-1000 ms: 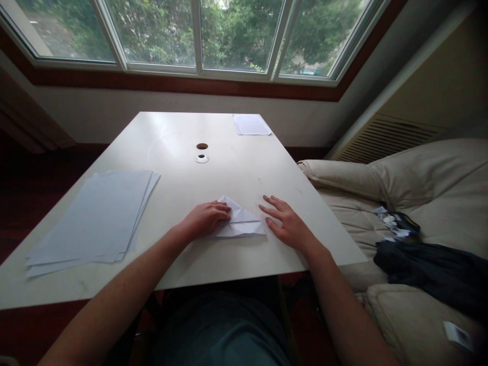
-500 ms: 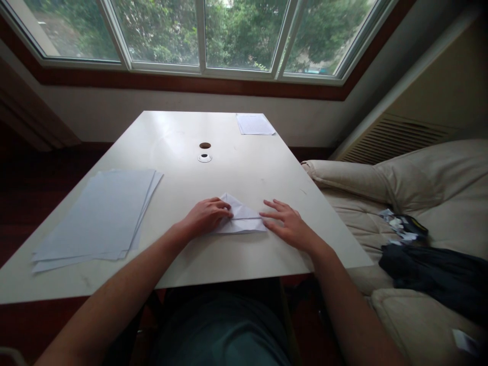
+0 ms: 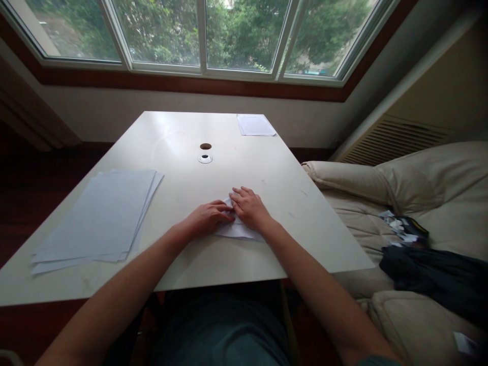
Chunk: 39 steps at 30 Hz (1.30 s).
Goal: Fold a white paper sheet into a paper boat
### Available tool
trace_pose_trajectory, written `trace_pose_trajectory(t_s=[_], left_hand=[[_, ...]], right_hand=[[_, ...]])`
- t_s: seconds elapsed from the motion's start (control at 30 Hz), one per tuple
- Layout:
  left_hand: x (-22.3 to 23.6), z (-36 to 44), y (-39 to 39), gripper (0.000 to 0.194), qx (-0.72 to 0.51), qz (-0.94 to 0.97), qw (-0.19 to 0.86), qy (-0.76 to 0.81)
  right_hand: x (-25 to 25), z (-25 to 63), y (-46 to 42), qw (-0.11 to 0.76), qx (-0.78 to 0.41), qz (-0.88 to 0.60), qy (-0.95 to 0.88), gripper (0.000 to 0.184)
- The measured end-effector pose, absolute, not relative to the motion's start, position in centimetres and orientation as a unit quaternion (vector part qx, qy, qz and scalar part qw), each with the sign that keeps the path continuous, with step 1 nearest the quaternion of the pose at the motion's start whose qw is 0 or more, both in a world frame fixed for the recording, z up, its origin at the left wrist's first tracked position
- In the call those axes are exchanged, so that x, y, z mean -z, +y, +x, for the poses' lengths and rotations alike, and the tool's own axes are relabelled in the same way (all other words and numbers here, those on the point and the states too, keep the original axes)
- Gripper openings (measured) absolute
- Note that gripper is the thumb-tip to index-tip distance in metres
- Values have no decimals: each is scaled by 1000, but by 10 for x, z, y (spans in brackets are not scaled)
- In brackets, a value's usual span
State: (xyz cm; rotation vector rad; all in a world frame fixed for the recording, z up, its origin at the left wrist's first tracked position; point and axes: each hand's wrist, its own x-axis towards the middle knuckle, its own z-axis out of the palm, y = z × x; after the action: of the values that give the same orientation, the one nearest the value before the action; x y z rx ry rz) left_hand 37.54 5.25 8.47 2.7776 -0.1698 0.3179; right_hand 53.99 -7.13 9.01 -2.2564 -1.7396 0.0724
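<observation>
While the person is working at the white table (image 3: 244,259), the left hand (image 3: 208,219) is pressing on the folded sheet of paper (image 3: 240,230) – fingers together, not pinching – and the right hand (image 3: 247,207) is lying open across its upper corner. The sheet is sitting near the table's front edge, right of a stack of paper (image 3: 95,218).

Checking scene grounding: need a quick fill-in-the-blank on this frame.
The left hand and right hand both press on folded ____. The stack of sheets lies to the ____ of the hands. The table is ____.

Answers: paper; left; white.
</observation>
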Motion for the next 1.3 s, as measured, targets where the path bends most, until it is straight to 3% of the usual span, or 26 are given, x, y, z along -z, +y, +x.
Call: trace_pose_trajectory(t_s=[0.33, 0.73, 1.13, 1.3], left_hand=[[-83, 377, 58, 37, -180, 943, 279, -11], [-79, 366, 72, 54, -67, 980, 120, 140], [-72, 365, 72, 64, -29, 981, 97, 164], [-81, 365, 72, 69, -25, 980, 109, 165]], right_hand=[[-73, 538, -74, 163, 4, -784, -599, 41], [-81, 535, -77, 132, -9, -776, -616, 47], [-74, 535, -75, 127, -23, -784, -607, 65], [-79, 531, -77, 170, 24, -783, -598, 68]])
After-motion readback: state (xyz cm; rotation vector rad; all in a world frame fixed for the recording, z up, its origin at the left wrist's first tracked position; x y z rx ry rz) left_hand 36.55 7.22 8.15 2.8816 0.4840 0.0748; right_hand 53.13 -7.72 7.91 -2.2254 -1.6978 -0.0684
